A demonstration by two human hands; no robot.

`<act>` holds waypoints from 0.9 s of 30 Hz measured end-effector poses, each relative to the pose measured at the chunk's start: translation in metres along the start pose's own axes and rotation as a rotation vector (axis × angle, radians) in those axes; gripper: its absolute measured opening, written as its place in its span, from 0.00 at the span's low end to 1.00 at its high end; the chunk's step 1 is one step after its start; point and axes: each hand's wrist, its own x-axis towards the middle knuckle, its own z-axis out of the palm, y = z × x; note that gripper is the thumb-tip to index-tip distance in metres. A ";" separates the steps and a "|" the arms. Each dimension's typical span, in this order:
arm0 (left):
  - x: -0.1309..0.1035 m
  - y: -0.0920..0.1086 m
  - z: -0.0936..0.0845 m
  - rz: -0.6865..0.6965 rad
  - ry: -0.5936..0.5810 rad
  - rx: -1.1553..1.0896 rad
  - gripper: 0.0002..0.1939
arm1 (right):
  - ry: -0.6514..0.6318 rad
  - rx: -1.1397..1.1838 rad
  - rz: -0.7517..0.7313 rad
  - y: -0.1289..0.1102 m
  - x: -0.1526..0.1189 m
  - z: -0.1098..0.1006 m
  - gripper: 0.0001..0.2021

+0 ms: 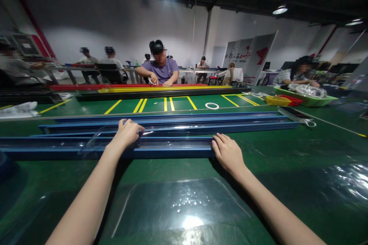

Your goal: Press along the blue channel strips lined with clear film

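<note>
A long blue channel (172,153) lies across the green table, with clear plastic film (97,141) in and over its left part. Over the channel, my left hand (128,132) has its thumb and fingers at the film, closed on it. My right hand (228,151) rests at the channel's right end, its fingers bent together over the end. Behind these, more blue channels (247,126) lie roughly parallel.
Clear sheets (184,206) lie on the near tabletop. Beyond are a white ring (212,105), scissors (310,123), a yellow tray (277,100) and a green basket (324,101). Black, yellow and red channels (161,89) lie before a person in purple.
</note>
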 end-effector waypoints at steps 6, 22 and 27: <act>0.000 -0.016 0.012 -0.038 0.013 -0.017 0.19 | -0.018 0.010 -0.063 -0.012 -0.002 -0.007 0.16; -0.012 0.104 -0.010 0.362 -0.055 -0.307 0.23 | -0.046 0.308 -0.358 -0.029 -0.009 -0.008 0.21; -0.019 0.119 0.001 0.289 -0.269 -0.269 0.30 | 0.081 0.244 -0.227 -0.014 -0.002 -0.007 0.18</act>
